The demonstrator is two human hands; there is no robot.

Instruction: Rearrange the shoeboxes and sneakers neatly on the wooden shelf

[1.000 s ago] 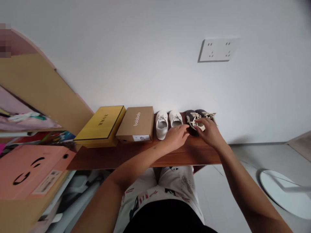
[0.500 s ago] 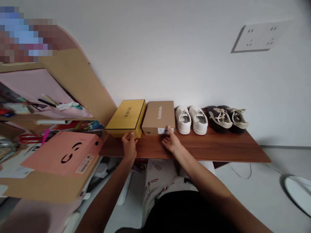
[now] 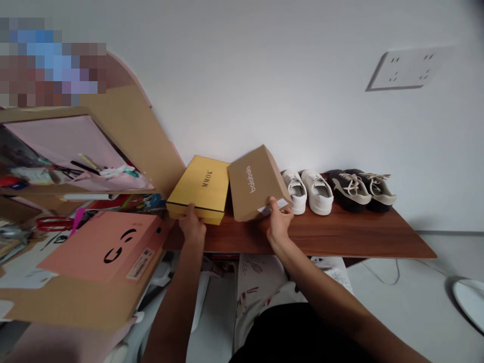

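Observation:
On the left of the wooden board lies a yellow shoebox (image 3: pixel 202 184) marked MMOK. My left hand (image 3: pixel 192 222) grips its front edge, thumb over the lid and the other fingers low at the front. A brown shoebox (image 3: pixel 255 184) marked balabala is tilted, its right side raised off the board. My right hand (image 3: pixel 279 219) holds it at the front right corner, thumb on the white label. Just right of that box stand white sneakers (image 3: pixel 317 194), the left one partly covered by it. Farther right are dark sneakers (image 3: pixel 353 190) with beige trim and laces.
The reddish-brown wooden board (image 3: pixel 340 232) runs along the white wall, below a power socket (image 3: pixel 408 68). At left, a pink box (image 3: pixel 102 242) rests on a cluttered desk (image 3: pixel 75 307) with shelves. A white round object (image 3: pixel 471 302) is on the floor at right.
My right hand has taken hold of the brown shoebox and tilted it up on its right side. The left hand has closed on the yellow shoebox, which has turned slightly. The view has shifted a little.

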